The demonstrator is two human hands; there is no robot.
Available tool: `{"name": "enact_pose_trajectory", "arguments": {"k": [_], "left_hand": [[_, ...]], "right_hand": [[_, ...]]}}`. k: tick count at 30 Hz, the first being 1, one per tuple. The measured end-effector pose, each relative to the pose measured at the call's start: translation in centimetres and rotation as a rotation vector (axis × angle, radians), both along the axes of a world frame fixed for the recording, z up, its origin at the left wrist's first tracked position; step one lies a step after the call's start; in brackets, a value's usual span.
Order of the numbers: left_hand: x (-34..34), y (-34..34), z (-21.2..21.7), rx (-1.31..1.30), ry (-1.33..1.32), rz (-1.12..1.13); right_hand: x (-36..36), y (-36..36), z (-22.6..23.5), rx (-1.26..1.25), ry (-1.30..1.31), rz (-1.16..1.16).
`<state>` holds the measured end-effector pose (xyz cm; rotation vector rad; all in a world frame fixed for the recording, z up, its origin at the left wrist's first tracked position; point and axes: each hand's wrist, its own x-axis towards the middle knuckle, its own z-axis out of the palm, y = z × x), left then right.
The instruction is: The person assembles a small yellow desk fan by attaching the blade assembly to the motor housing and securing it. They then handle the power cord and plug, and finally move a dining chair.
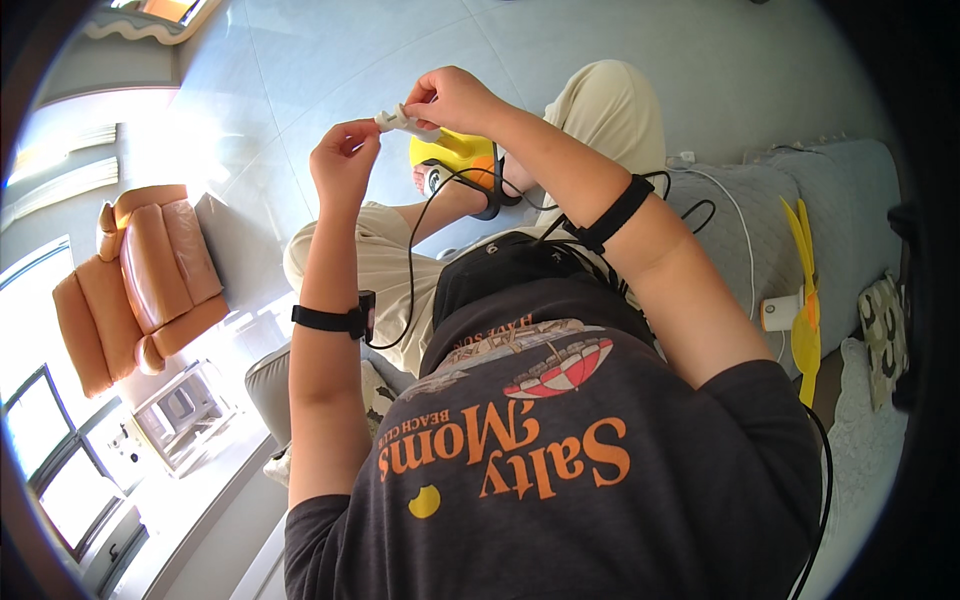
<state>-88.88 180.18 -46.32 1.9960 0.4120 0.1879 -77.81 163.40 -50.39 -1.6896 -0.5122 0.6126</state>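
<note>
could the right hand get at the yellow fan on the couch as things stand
Probably not at once: the right hand is raised, pinching a small white part, while the yellow fan lies apart, low at the right.

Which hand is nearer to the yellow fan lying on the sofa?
Right. The right hand is raised on the same side as the yellow fan, though well apart from it; the left hand is farther away.

Your forearms rise together; your left hand (343, 158) curls loosely, fingertips pinched; your right hand (452, 98) pinches shut just beside it; both wrists carry black straps.
</note>
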Motion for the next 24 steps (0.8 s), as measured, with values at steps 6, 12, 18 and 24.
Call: {"name": "enact_pose_trajectory", "arguments": {"k": [6,12,18,24], "left_hand": [[0.6,0.5,-0.4,-0.625,0.072,0.227],[0.7,1.3,-0.3,-0.582,0.27,0.139],[0.2,0.4,-1.2,-0.23,0.056,0.091],[0.0,0.1,-1.4,0.189,-0.128,-0.057]], "right_hand": [[-0.1,0.2,-0.2,-0.012,-0.011,-0.003],[0.1,0.2,-0.6,0.014,-0.005,-0.013],[0.0,0.2,-0.7,0.02,0.016,-0.012],[-0.1,0.2,-0.4,0.013,0.022,-0.021]]}}
